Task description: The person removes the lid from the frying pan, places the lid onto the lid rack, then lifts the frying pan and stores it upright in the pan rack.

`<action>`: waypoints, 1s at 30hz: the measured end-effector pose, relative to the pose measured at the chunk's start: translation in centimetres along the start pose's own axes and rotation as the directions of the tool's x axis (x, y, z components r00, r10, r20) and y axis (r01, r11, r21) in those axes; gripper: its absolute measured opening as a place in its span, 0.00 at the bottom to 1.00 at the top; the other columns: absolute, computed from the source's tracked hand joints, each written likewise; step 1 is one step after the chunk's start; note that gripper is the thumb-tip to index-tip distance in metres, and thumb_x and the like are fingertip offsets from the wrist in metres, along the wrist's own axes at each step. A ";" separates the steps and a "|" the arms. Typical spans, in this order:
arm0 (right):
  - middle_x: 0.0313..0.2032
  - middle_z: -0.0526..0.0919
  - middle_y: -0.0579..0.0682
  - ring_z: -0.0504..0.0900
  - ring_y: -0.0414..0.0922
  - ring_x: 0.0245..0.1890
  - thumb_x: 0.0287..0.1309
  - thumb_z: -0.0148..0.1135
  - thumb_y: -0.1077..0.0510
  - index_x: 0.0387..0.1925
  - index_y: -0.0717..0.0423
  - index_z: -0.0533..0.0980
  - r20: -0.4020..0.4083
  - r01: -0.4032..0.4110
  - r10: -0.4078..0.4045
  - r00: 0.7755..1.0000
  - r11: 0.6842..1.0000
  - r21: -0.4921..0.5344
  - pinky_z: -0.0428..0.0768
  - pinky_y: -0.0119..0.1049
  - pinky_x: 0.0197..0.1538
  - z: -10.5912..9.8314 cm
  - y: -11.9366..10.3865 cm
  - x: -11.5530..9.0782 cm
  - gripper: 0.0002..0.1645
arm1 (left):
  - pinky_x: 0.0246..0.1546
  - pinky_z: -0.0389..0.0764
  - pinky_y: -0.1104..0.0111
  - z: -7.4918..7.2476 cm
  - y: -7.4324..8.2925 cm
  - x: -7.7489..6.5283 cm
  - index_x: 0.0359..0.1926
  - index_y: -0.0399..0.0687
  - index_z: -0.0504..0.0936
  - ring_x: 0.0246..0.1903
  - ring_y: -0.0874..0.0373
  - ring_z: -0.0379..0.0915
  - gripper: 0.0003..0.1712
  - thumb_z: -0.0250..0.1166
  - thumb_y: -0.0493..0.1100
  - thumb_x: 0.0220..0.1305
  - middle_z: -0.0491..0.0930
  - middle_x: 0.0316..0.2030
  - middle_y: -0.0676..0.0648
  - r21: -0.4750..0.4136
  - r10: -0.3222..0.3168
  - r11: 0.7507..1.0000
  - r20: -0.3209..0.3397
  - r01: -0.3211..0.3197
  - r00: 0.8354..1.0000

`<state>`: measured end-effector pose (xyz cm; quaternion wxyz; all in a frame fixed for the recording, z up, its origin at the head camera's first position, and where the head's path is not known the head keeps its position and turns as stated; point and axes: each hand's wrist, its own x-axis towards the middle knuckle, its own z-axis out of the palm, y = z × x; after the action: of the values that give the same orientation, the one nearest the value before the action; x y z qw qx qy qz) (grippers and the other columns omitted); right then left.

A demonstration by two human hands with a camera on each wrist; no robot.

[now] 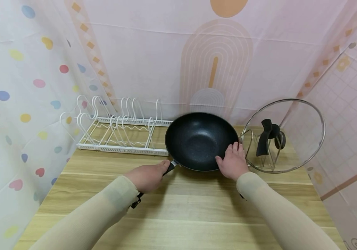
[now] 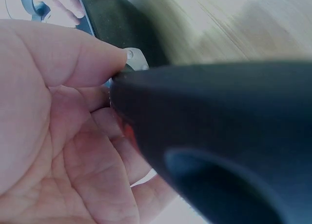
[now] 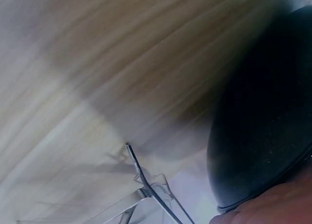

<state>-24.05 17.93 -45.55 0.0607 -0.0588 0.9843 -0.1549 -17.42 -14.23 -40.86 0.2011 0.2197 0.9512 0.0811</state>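
Note:
A black wok point(image 1: 201, 140) is in the middle of the head view, its inside facing up and towards me. My left hand point(image 1: 148, 176) grips its black handle point(image 2: 219, 102) close to the metal joint, with the thumb along it in the left wrist view. Over the wok's right rim lies my right hand point(image 1: 233, 161), its fingers fairly straight and its thumb at the near edge. Only a sliver of that hand point(image 3: 278, 207) shows in the right wrist view, beside the wok's dark outer side. Whether the wok touches the table cannot be told.
Left of the wok, a white wire rack point(image 1: 125, 150) with several upright loops stands at the back of the wooden table point(image 1: 191, 211). On the right, a glass lid point(image 1: 303, 139) with a steel rim and black handle leans upright in a metal wire stand point(image 1: 273, 163). Patterned curtains point(image 1: 153, 45) hang behind.

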 end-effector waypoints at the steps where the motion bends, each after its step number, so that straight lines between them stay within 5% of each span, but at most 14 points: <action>1: 0.80 0.40 0.79 0.36 0.74 0.81 0.79 0.47 0.41 0.77 0.82 0.47 0.001 -0.005 0.005 1.000 1.000 0.000 0.43 0.65 0.82 0.1 -0.1 -0.1 0.52 | 0.71 0.74 0.54 0.0 0.0 0.0 0.81 0.33 0.56 0.72 0.47 0.71 0.36 0.52 0.34 0.76 0.60 0.80 0.36 -0.002 0.000 1.000 0.002 0.000 1.000; 9: 0.80 0.37 0.78 0.34 0.73 0.82 0.79 0.47 0.41 0.78 0.81 0.44 0.016 0.002 -0.003 1.000 1.000 0.018 0.41 0.64 0.83 0.1 0.3 0.1 0.52 | 0.56 0.81 0.58 -0.2 -0.4 -0.3 0.81 0.38 0.58 0.51 0.52 0.81 0.35 0.55 0.37 0.78 0.64 0.79 0.40 0.012 0.017 1.000 0.006 -0.017 1.000; 18: 0.80 0.39 0.78 0.35 0.73 0.82 0.78 0.48 0.41 0.78 0.81 0.46 0.011 0.026 -0.027 1.000 0.999 0.021 0.40 0.62 0.83 0.0 1.0 0.4 0.52 | 0.70 0.75 0.55 -0.4 0.1 -0.3 0.82 0.39 0.56 0.70 0.47 0.73 0.37 0.57 0.41 0.79 0.62 0.80 0.41 0.013 0.018 1.000 0.048 -0.019 0.999; 30: 0.80 0.38 0.78 0.33 0.71 0.82 0.81 0.46 0.42 0.78 0.80 0.46 0.010 0.075 -0.076 0.997 0.997 0.016 0.41 0.64 0.83 -0.1 0.1 -0.3 0.50 | 0.72 0.73 0.54 -0.4 0.3 -0.2 0.83 0.43 0.56 0.72 0.47 0.70 0.38 0.58 0.43 0.79 0.61 0.80 0.43 -0.029 0.005 1.000 0.054 -0.003 0.999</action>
<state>-23.81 18.09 -45.47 0.0603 -0.0962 0.9798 -0.1645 -17.32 -14.05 -40.37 0.2299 0.2209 0.9436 0.0892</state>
